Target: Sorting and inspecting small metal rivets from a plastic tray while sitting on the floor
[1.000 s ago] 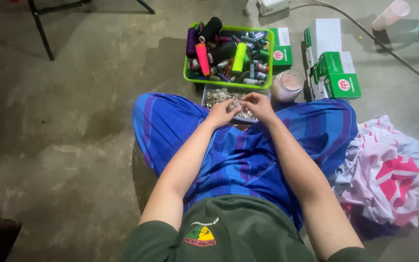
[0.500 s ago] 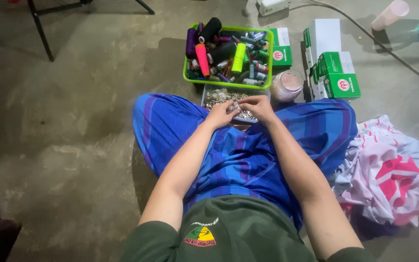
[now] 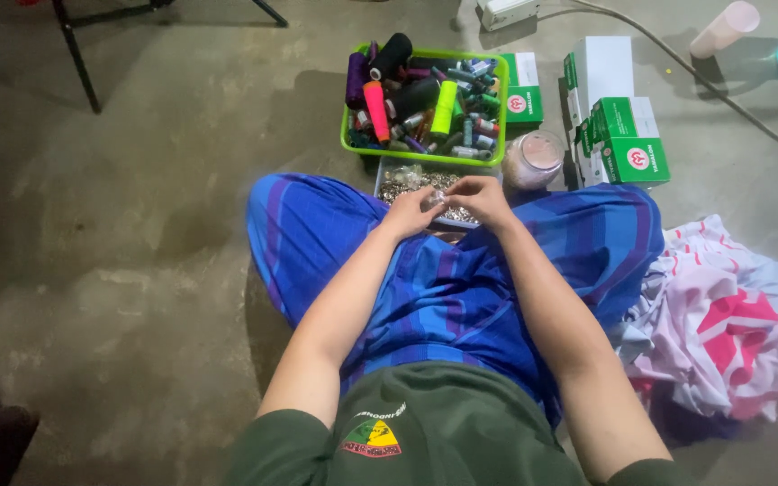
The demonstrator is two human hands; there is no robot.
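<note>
**Small silvery piece pinched between both hands over a tray**

Small silvery metal piece (image 3: 438, 195) sits pinched between the fingertips of the left hand (image 3: 413, 212) and the right hand (image 3: 479, 197), which meet just above the shallow grey tray of shiny metal bits (image 3: 398, 180). Both hands are closed on the piece, held together over the far edge of the blue striped cloth (image 3: 461, 279) covering the lap. Just beyond the tray stands the green plastic basket of coloured thread spools (image 3: 425, 103). A clear round jar with pale contents (image 3: 533, 158) stands beside the tray, near green-and-white cardboard boxes (image 3: 623, 135). A heap of pink and white fabric (image 3: 722, 324) lies on the concrete floor (image 3: 137, 225) by the right knee.
</note>
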